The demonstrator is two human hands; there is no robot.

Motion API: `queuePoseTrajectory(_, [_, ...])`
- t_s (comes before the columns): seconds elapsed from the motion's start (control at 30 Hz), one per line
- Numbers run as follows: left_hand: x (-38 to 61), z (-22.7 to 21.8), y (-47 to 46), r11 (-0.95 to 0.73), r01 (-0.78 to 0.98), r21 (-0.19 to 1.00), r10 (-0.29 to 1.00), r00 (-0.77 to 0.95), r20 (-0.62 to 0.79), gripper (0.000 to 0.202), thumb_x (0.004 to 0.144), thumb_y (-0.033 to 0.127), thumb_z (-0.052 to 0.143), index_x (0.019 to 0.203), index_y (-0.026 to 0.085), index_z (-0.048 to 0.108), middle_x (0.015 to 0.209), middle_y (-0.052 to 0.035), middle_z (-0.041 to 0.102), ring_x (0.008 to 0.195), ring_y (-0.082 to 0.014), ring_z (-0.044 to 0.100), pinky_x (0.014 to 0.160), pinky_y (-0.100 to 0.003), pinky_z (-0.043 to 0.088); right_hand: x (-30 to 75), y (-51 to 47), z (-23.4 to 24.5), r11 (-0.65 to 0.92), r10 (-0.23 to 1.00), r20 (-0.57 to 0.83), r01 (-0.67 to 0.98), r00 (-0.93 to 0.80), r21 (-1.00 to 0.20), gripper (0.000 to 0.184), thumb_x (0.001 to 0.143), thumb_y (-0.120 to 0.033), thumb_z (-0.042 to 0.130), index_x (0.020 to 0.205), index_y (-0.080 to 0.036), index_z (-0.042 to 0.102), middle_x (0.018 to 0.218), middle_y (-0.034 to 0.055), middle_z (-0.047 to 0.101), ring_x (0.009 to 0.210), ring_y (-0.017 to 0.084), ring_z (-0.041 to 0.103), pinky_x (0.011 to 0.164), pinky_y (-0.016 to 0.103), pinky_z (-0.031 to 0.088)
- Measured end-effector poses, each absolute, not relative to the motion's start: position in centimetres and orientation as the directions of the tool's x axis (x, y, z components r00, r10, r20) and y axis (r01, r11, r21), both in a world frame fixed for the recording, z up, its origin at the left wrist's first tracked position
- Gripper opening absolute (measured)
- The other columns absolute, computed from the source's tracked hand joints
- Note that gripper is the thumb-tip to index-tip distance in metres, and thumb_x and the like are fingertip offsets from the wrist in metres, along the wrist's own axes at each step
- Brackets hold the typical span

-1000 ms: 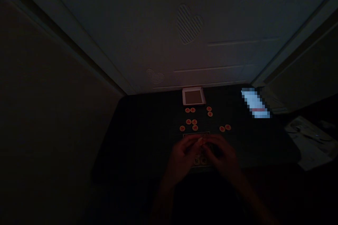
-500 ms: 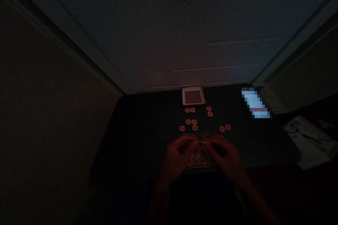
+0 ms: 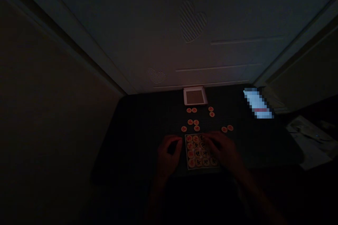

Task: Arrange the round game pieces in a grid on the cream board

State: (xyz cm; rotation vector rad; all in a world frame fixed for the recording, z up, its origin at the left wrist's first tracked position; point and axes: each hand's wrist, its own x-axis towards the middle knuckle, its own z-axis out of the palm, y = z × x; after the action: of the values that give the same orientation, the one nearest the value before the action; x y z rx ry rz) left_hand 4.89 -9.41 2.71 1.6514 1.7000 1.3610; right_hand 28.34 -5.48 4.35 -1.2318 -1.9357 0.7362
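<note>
Right grip (image 3: pixel 219 146) is closer, curled over the tray (image 3: pixel 187 156) of xiangqi pieces (image 3: pixel 197 153) running long-ways forward, left grip (image 3: pixel 169 154) just beside it, can't tell if either's clamped.

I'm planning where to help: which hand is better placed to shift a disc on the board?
Probably the right hand: its fingers already lie over the discs near the far right of the board. The left hand sits beside the board's left edge, off the discs.

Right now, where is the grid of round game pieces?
In the head view, the grid lies near the dark table's front edge, right of the left hand, partly under the right hand.
</note>
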Motion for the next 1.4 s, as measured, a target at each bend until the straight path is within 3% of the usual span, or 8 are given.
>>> queuePoseTrajectory(0.23, [5.0, 3.0, -9.4, -0.143, 0.492, 0.859, 0.933, -0.223, 0.283, 0.01, 0.094, 0.028, 0.065, 0.093, 0.021, 0.072, 0.094, -0.0049, 0.073, 0.089, -0.0191, 0.07, 0.082, -0.032, 0.056, 28.2, -5.2, 4.2, 0.456, 0.889, 0.307, 0.586, -0.34, -0.67, 0.017, 0.099, -0.032, 0.061, 0.106, -0.026, 0.075, 0.1, 0.0053, 0.078, 0.091, 0.022, 0.072, 0.083, 0.038, 0.058])
queuePoseTrajectory(0.67, [5.1, 3.0, -9.3, -0.161, 0.473, 0.866, 0.94, -0.195, 0.281, 0.01, 0.093, 0.026, 0.065, 0.094, 0.021, 0.073, 0.094, -0.005, 0.074, 0.088, -0.0188, 0.07, 0.081, -0.031, 0.056, 28.2, -4.8, 2.7, 0.485, 0.866, 0.397, 0.702, -0.303, -0.522, 0.01, 0.094, -0.027, 0.067, 0.098, -0.024, 0.076, 0.093, 0.0056, 0.075, 0.091, 0.025, 0.066, 0.088, 0.044, 0.049])
queuePoseTrajectory(1.03, [5.0, 2.8, -9.3, -0.15, 0.471, 0.869, 0.944, -0.193, 0.268, 0.011, 0.094, 0.028, 0.064, 0.095, 0.021, 0.073, 0.095, -0.0053, 0.074, 0.089, -0.0191, 0.07, 0.083, -0.032, 0.057, 27.8, -5.1, 3.1, 0.494, 0.865, 0.382, 0.689, -0.326, -0.531, 0.013, 0.097, -0.028, 0.063, 0.1, -0.025, 0.075, 0.096, 0.0051, 0.076, 0.092, 0.025, 0.066, 0.092, 0.046, 0.048])
queuePoseTrajectory(1.4, [5.0, 2.7, -9.2, -0.153, 0.482, 0.863, 0.944, -0.186, 0.271, 0.011, 0.094, 0.028, 0.064, 0.095, 0.021, 0.073, 0.094, -0.0047, 0.074, 0.087, -0.0182, 0.07, 0.08, -0.03, 0.056, 29.5, -6.0, 3.0, 0.437, 0.879, 0.444, 0.666, -0.173, -0.604, 0.016, 0.097, -0.03, 0.059, 0.104, -0.027, 0.072, 0.098, 0.0061, 0.077, 0.092, 0.026, 0.068, 0.095, 0.049, 0.051])
